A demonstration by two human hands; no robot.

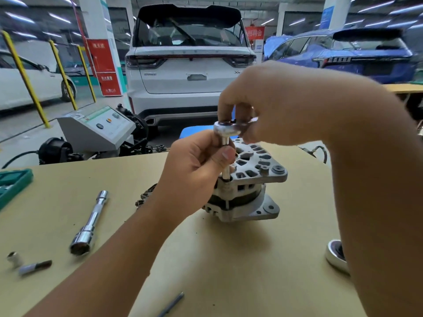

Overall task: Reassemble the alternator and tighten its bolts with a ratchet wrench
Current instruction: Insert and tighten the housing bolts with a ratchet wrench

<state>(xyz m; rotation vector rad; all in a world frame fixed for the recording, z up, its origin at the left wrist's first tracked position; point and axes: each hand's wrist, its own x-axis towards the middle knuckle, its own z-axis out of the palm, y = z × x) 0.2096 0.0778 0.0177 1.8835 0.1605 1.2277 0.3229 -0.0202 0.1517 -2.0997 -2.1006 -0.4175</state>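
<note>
At the far left edge of the tan, matte bench (57, 179), a green plastic tool case (12, 185) is seen. A polished chrome extension bar with a socket (90, 223) lies diagonally nearby, two small sockets (27, 263) below it. The left hand (194, 170) is curled around the vertical extension shaft under the ratchet wrench (229, 130), thumb pressed against it. The round, bright ratchet head is gripped from above by the right hand (274, 104), fingers bent downward. The ribbed, cast-aluminium alternator (247, 186) stands mid-bench beneath both hands.
</note>
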